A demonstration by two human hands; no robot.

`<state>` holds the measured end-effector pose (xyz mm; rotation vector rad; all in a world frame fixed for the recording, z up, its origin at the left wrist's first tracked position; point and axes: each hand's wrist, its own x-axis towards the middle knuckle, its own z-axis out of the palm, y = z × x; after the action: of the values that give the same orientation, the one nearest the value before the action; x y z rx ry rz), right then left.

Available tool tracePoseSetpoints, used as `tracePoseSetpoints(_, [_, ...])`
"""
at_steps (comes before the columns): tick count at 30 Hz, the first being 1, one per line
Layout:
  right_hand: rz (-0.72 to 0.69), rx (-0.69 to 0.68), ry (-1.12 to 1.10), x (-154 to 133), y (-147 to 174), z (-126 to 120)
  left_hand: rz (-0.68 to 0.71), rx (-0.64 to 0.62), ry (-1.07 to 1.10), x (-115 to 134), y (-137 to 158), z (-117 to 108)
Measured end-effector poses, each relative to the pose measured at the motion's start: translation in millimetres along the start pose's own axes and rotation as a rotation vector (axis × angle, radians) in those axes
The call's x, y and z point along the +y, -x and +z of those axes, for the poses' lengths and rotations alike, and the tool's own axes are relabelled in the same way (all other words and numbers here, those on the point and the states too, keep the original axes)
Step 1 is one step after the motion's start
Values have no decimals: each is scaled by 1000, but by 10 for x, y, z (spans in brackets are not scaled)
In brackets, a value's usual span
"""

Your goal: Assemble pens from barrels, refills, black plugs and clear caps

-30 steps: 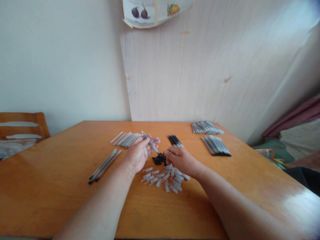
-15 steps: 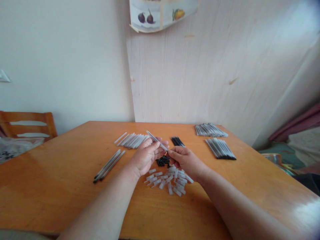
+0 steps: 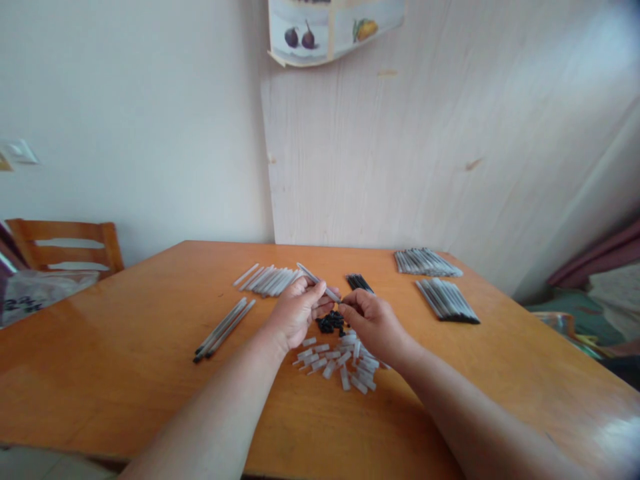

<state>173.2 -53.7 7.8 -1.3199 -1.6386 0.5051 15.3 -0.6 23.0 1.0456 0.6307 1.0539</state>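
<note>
My left hand (image 3: 300, 310) is closed around a translucent white pen barrel (image 3: 311, 274), which slants down to the right. At the barrel's lower end my right hand (image 3: 373, 320) pinches with thumb and forefinger; a dark bit shows there, mostly hidden by the fingers. Beneath the hands lies a pile of small black plugs (image 3: 330, 323). Nearer to me is a scatter of translucent white pen caps (image 3: 345, 379), partly covered by my right hand. Behind my left hand lies a row of white barrels (image 3: 270, 281).
On the left of the wooden table (image 3: 125, 360) lie a few black-ended pens (image 3: 225, 330). Slim black refills (image 3: 359, 283) lie behind my right hand. Two groups of pens, a near one (image 3: 447, 300) and a far one (image 3: 427, 262), are on the right. A chair (image 3: 65, 243) stands at left.
The view has shifted slightly, so everything sits a little further right. My left fingers have curled more around the barrel. My right hand stays at its lower end, its fingers slightly turned.
</note>
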Motion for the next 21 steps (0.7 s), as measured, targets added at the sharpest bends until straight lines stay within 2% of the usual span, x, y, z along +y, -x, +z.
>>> tracePoseSetpoints(5, [-6,2,-6,0,-5,-3,14,14,-7,-12,-12,-8])
tracePoseSetpoints(12, [67,-179,-85,98,-26,3,38,28,-7,-27,-29,-18])
tracePoseSetpoints(21, [24,-34,-6,33,-23,-8,40,73,-59,-28,-14,12])
